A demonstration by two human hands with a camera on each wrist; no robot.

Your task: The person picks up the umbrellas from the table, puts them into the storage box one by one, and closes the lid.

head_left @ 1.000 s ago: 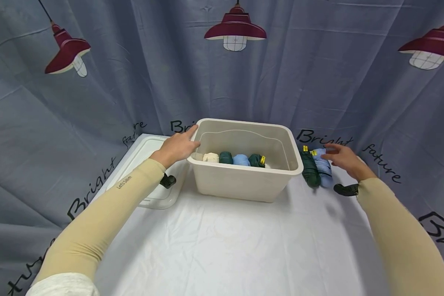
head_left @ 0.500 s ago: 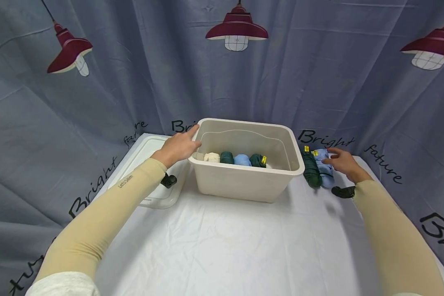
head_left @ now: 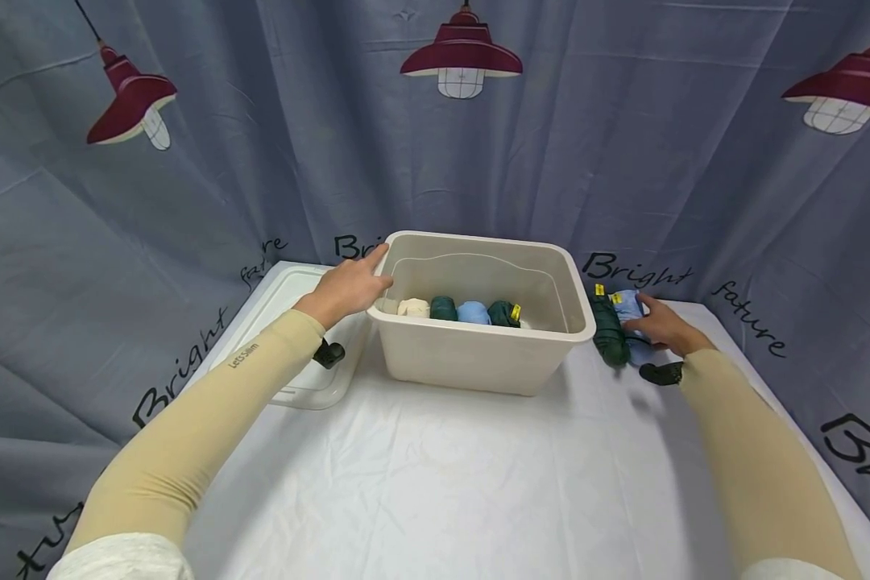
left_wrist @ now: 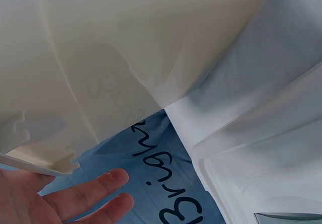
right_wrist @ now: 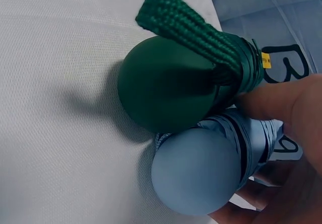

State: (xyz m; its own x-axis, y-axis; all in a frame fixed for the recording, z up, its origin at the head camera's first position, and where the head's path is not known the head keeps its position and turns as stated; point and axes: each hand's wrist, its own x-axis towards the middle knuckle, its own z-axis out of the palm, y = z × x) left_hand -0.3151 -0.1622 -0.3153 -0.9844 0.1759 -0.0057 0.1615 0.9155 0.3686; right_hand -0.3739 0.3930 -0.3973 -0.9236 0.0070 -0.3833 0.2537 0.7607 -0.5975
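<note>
the bench (head_left: pixel 435 483) lay under a white cloth, bare in front. farther out, the right hand (head_left: pixel 660 329) lay on the light blue umbrella (head_left: pixel 629 310), fingers (right_wrist: pixel 282 108) curled round its folded body, gripping it. the umbrella lay flat on the cloth to the right of the bin (head_left: pixel 478 354), its long axis running away from the person, knob end (right_wrist: pixel 196 176) toward the wrist. a dark green umbrella (head_left: pixel 609 332) lay touching it, parallel, between it and the bin. the right hand was much the nearer. the left hand (head_left: pixel 348 288) rested on the bin's left rim, fingers relaxed and holding nothing. inside the bin sat a row of rolled umbrellas (head_left: pixel 458 311). a clear lid (head_left: pixel 290 322) lay to the left.
</note>
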